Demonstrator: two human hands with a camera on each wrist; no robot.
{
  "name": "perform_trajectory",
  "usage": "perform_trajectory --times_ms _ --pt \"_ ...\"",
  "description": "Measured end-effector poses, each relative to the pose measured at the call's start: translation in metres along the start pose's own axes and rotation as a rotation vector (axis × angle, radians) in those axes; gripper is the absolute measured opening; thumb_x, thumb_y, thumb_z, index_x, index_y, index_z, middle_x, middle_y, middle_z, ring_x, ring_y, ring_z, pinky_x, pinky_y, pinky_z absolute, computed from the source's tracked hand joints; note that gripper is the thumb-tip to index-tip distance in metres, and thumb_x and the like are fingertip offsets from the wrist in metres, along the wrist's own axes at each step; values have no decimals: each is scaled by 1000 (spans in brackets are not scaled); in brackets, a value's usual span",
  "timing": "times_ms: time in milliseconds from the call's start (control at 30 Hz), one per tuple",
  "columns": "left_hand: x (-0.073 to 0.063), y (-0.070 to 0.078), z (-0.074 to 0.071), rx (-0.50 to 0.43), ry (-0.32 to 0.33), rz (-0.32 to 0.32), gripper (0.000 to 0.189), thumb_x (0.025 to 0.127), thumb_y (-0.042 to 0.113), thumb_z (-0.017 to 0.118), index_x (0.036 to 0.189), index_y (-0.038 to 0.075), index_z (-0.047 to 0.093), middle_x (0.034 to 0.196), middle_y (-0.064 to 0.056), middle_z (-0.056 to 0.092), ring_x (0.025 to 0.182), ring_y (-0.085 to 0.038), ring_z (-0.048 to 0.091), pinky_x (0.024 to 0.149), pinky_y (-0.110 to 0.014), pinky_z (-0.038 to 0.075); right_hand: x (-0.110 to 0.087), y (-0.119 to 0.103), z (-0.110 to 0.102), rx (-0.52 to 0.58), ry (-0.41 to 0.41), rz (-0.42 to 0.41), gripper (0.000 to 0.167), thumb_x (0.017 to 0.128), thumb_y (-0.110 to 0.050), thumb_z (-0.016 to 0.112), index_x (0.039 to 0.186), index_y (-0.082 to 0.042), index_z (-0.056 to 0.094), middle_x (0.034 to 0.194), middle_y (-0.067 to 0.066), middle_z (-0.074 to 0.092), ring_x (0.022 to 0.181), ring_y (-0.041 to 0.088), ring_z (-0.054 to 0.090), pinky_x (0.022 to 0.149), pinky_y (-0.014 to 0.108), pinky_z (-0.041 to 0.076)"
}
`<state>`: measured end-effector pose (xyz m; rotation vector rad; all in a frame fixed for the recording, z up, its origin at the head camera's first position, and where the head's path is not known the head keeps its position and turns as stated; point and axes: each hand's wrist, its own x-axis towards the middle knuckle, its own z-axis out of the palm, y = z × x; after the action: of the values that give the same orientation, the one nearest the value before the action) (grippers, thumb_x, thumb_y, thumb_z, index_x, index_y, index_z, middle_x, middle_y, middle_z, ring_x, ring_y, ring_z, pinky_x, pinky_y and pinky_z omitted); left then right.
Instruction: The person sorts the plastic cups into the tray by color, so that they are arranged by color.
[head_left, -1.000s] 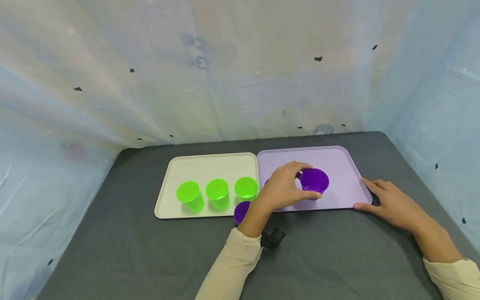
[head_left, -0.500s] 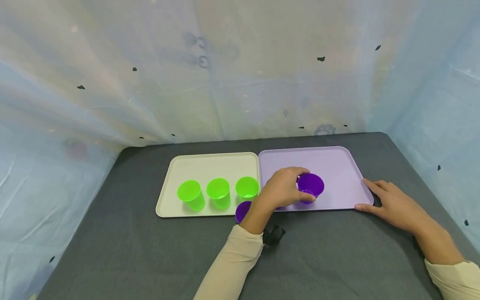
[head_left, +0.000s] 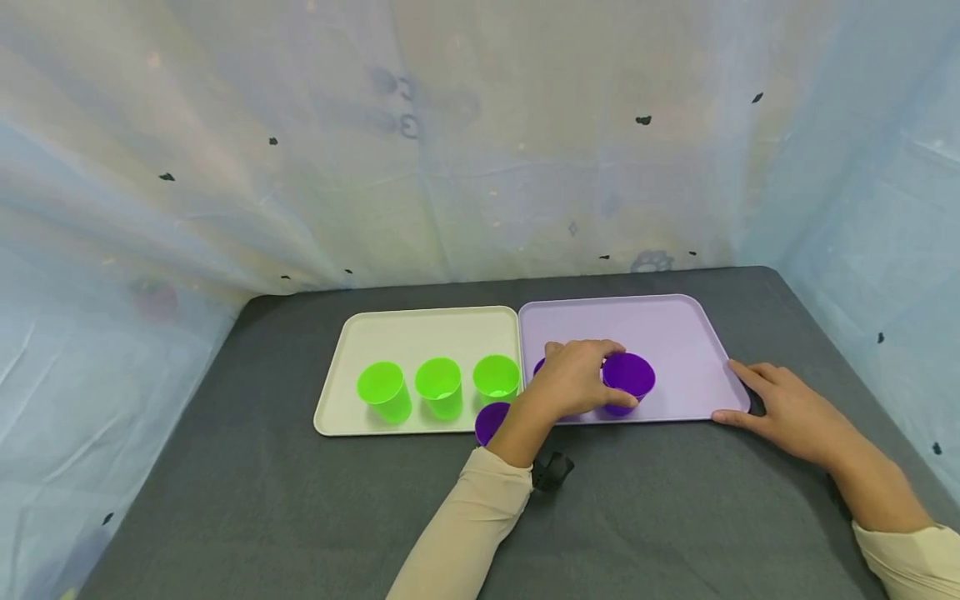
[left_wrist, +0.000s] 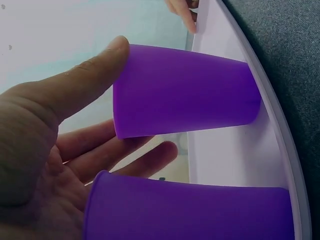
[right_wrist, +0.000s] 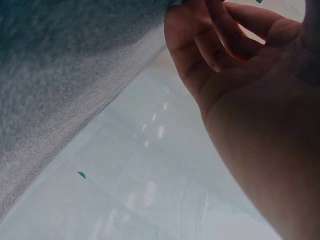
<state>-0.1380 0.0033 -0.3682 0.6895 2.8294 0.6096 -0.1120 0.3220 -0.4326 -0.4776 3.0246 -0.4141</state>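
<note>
My left hand (head_left: pixel 573 379) grips a purple cup (head_left: pixel 630 375) by its rim, thumb on the near side and fingers behind. The cup stands upright over the front part of the lilac tray (head_left: pixel 675 333); in the left wrist view, the base of this purple cup (left_wrist: pixel 190 92) is down by the tray's rim. Beside it is a second purple cup (left_wrist: pixel 190 210), mostly hidden by my hand in the head view. Another purple cup (head_left: pixel 489 422) shows partly behind my left wrist. My right hand (head_left: pixel 787 412) rests its extended fingers and thumb at the lilac tray's front right corner.
A cream tray (head_left: pixel 420 325) adjoins the lilac one on the left. Along its front stand three green cups: the left green cup (head_left: pixel 384 392), the middle green cup (head_left: pixel 439 388) and the right green cup (head_left: pixel 496 379). Dark grey cloth (head_left: pixel 300 517) covers the table; pale sheeting (head_left: pixel 480 167) hangs behind.
My left hand has lowered the purple cup toward the front of the lilac tray, then shifted slightly right with it. My right hand has stayed at the tray's corner.
</note>
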Motion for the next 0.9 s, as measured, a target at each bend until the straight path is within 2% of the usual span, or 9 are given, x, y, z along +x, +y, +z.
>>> perform_trajectory --times_ms 300,500,633,767,900 --pt "0 -1 0 -16 -12 11 71 78 52 81 139 25 59 131 11 67 116 -6 63 95 -38 40 0 0 1 3 1 3 92 85 -56 72 148 5 41 133 30 51 120 47 48 92 66 42" --pt "-3 -3 -4 -47 -21 23 69 80 49 81 140 25 58 133 9 66 122 -8 61 101 -38 41 -1 1 1 4 -7 2 92 86 -56 71 147 5 41 133 30 51 120 47 48 92 66 42" --pt "-13 -10 -11 -111 2 61 67 81 44 81 140 22 59 135 6 66 125 -11 60 108 -36 44 -1 0 2 2 -6 2 92 86 -56 71 147 6 42 133 30 51 120 47 47 92 66 42" --pt "-28 -18 -22 -174 42 113 64 83 41 81 139 20 59 135 5 66 126 -12 60 107 -29 47 -1 1 1 -1 14 -10 92 85 -55 73 147 6 42 131 29 52 119 47 48 91 65 42" --pt "-46 -26 -34 -203 54 136 63 84 42 79 139 20 59 136 6 64 132 -11 56 111 -30 44 -1 1 0 -3 26 -22 91 85 -53 74 146 7 43 131 29 53 118 46 49 91 64 42"
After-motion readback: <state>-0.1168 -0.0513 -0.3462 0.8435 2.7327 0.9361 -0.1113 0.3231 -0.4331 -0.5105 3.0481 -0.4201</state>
